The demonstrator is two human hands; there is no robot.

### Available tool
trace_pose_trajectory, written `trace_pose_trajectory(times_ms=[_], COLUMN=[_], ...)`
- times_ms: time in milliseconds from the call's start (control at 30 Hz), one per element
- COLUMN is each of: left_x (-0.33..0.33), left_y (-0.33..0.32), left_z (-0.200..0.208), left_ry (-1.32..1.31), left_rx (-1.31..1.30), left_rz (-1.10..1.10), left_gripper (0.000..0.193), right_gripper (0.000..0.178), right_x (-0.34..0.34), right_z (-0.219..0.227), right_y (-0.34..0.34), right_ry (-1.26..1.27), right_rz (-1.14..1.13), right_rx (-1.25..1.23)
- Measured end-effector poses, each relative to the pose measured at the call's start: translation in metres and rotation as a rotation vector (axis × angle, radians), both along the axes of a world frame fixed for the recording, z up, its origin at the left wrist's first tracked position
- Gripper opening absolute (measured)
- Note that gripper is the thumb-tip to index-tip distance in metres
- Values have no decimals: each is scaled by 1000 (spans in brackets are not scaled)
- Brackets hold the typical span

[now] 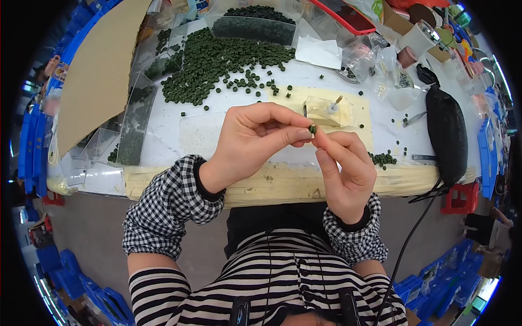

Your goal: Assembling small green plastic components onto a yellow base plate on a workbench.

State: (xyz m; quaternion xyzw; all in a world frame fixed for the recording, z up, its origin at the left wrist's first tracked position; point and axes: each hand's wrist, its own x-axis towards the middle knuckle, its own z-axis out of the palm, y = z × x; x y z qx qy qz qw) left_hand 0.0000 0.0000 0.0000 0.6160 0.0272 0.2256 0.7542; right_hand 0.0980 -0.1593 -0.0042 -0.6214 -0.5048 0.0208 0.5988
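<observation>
Between the thumb and index finger of my left hand (255, 136) is a small dark green spool-shaped piece (312, 129). My right hand (348, 171) meets it from the right, its index fingertip against the piece and its other fingers curled. Both hands are over the table's front edge. Just beyond them stands a small block wrapped in cream tape (326, 111), with a short upright pin (338, 101) on top. A large pile of similar green pieces (217, 60) spreads over the table behind my left hand.
A cardboard sheet (100, 70) and a clear tray (136, 122) stand at the left. A white paper (319, 52) and a red-framed phone (348, 16) lie at the back. A black pouch (447, 127) rests at the right, near several loose green pieces (384, 158).
</observation>
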Motion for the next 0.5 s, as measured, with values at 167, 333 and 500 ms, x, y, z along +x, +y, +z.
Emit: trace_pose_trajectory(times_ms=[167,333,500], left_x=[-2,-2,-2], left_y=[0,0,0], left_z=[2,2,2], left_ry=[10,18,7], left_rx=[-7,-17,-37], left_rz=[-6,-2,-28], left_gripper=[13,14,15], right_gripper=[37,37,37], right_x=[-3,-2,-1], right_z=[0,-1,-1], right_y=[1,1,1], right_ry=[-48,-89,-112], right_rz=[-37,-49,-52], right_rx=[-2,5,12])
